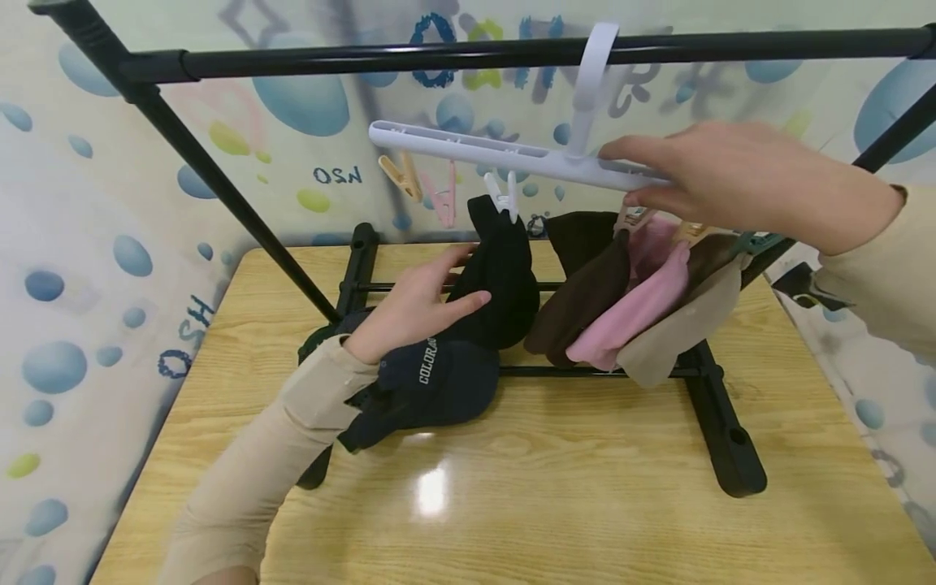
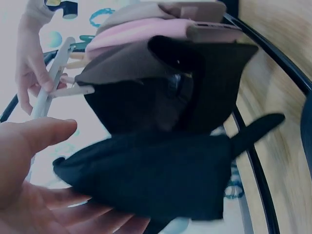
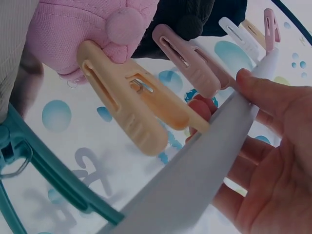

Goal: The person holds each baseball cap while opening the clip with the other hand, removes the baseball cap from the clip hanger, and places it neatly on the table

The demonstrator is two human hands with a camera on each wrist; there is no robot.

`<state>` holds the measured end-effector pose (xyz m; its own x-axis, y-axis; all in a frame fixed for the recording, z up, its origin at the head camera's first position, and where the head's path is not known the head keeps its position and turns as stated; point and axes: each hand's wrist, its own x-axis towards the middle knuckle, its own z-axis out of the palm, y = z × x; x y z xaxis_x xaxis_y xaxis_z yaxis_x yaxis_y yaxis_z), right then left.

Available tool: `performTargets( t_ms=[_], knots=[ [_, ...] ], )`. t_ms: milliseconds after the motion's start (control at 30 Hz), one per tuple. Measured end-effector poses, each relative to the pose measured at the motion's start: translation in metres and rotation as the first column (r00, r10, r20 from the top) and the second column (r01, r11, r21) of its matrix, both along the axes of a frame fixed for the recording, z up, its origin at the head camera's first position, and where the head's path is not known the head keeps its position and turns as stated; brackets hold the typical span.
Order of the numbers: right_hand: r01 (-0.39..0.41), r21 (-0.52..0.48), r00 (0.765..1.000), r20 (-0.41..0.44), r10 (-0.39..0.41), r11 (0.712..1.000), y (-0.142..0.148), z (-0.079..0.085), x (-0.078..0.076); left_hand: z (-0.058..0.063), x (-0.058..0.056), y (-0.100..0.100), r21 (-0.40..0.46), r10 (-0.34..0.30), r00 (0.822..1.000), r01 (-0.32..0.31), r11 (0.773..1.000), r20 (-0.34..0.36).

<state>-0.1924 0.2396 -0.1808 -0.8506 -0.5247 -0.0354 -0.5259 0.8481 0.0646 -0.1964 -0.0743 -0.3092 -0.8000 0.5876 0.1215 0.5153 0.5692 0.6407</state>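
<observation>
A white clip hanger (image 1: 475,148) hangs by its hook from a black rail, and my right hand (image 1: 760,183) grips its right end between thumb and fingers. From its white clip (image 1: 503,195) hangs a black cap (image 1: 500,280). My left hand (image 1: 417,309) is at that cap's left side, thumb spread apart and fingers extended along the cap (image 2: 156,175). On the hanger's right half hang a dark brown cap (image 1: 585,305), a pink cap (image 1: 629,305) and a beige cap (image 1: 683,321). The pink cap's clip is a yellow clip (image 3: 122,107); a teal clip (image 3: 58,170) holds the beige one.
Below my left wrist lies a navy cap (image 1: 439,386) with white lettering, beside other dark caps partly hidden by my sleeve. The black rack (image 1: 720,422) stands on a wooden table (image 1: 556,487). A yellow clip (image 1: 402,176) and a pink clip (image 1: 442,195) hang unused at the hanger's left.
</observation>
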Motion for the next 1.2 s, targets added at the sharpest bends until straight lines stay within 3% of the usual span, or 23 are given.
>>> performTargets(
  t_ms=[267,433,600,733,833,1000,1200],
  knots=[
    [-0.003,-0.020,1.000,0.013,0.003,1.000,-0.008,-0.001,-0.003,-0.002,-0.014,0.021,0.000,0.065,0.998,-0.065,0.998,0.009],
    [-0.030,-0.038,1.000,-0.006,0.030,0.999,-0.010,-0.003,-0.005,0.000,-0.011,0.027,-0.021,0.049,0.999,-0.049,0.999,0.000],
    [-0.060,-0.054,0.998,-0.028,0.058,0.997,-0.009,-0.005,-0.006,0.009,-0.006,0.024,-0.003,0.027,0.993,-0.027,1.000,0.115],
    [-0.070,-0.064,0.997,-0.038,0.068,0.996,-0.009,-0.006,-0.007,0.017,-0.003,0.018,0.064,0.008,0.972,-0.023,0.998,0.234],
    [-0.086,-0.075,0.995,-0.052,0.083,0.993,-0.009,-0.007,-0.008,0.023,0.002,0.014,0.093,-0.006,0.960,-0.021,0.995,0.279],
    [-0.115,-0.082,0.990,-0.086,0.108,0.990,-0.010,-0.008,-0.009,0.033,0.012,0.011,0.098,-0.010,0.963,-0.017,0.995,0.268],
    [-0.129,-0.087,0.986,-0.117,0.118,0.988,-0.011,-0.011,-0.009,0.035,0.016,0.010,0.121,-0.024,0.975,-0.003,0.993,0.222]
  ],
)
